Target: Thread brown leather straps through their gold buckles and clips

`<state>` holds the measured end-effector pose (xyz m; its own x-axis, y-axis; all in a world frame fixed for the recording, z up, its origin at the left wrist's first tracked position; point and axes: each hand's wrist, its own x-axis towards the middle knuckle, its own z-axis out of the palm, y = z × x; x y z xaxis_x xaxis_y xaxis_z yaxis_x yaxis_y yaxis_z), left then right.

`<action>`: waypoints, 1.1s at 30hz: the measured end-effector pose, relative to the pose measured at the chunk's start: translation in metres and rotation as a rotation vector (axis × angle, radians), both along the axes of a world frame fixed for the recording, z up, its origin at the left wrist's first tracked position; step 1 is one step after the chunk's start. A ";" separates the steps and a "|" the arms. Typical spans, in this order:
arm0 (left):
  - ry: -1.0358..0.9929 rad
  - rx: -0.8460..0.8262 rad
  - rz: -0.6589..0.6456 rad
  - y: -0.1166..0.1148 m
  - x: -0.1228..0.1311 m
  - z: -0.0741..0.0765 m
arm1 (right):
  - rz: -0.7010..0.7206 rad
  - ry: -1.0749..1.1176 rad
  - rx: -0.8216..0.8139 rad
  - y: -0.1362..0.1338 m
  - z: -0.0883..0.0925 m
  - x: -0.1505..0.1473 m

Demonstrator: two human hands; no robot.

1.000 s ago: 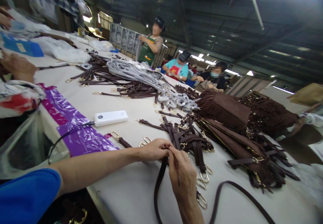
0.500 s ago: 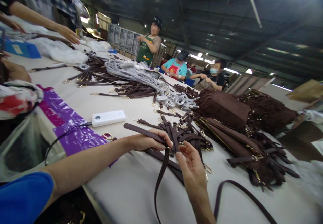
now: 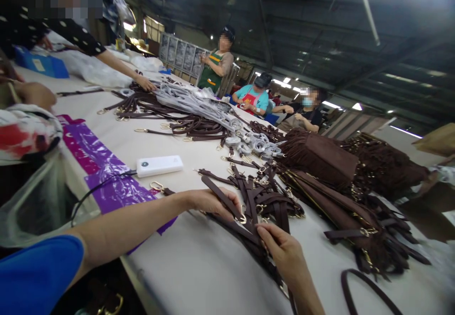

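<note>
My left hand (image 3: pixel 215 202) is closed around a dark brown strap (image 3: pixel 217 193), whose rounded end points up and left; a gold buckle (image 3: pixel 243 214) shows at its lower end beside my fingertips. Just to the right, my right hand (image 3: pixel 280 244) pinches a brown strap at thumb and forefinger, and a length of strap runs down behind the wrist. Beyond both hands lies a heap of brown straps (image 3: pixel 279 201) with gold clasps. More straps pass beneath my hands on the pale table (image 3: pixel 199 263).
A white power bank (image 3: pixel 159 165) with a black cable lies left, near purple plastic (image 3: pixel 117 182). Grey-wrapped straps (image 3: pixel 192 102) lie farther back, a co-worker's hand (image 3: pixel 145 83) touching them. Fringed brown pieces (image 3: pixel 320 154) are piled right. Several people stand or sit around the table.
My right hand has moved down and right, and the strap that hung between my hands has shifted right. The gold buckle now shows by my left hand. A co-worker's arm reaches farther over the table.
</note>
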<state>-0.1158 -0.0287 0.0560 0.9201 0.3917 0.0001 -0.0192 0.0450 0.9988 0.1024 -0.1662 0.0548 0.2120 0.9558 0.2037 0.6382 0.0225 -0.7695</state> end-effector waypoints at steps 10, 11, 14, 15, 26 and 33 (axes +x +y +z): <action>0.095 0.574 -0.070 -0.036 0.018 -0.015 | 0.202 -0.173 0.330 0.005 0.000 -0.065; 0.099 0.577 -0.083 -0.037 0.018 -0.015 | 0.228 -0.129 0.327 0.004 0.002 -0.066; 0.129 0.533 -0.083 -0.037 0.018 -0.014 | 0.308 0.048 0.295 -0.003 0.011 -0.062; 0.126 0.526 -0.069 -0.035 0.018 -0.013 | 0.322 0.099 0.258 -0.005 0.014 -0.061; 0.082 0.453 0.120 -0.016 0.017 -0.016 | -0.040 0.347 -0.118 -0.010 0.019 -0.026; -0.022 0.234 0.082 -0.009 0.018 -0.028 | 0.021 0.332 -0.286 -0.007 0.010 -0.020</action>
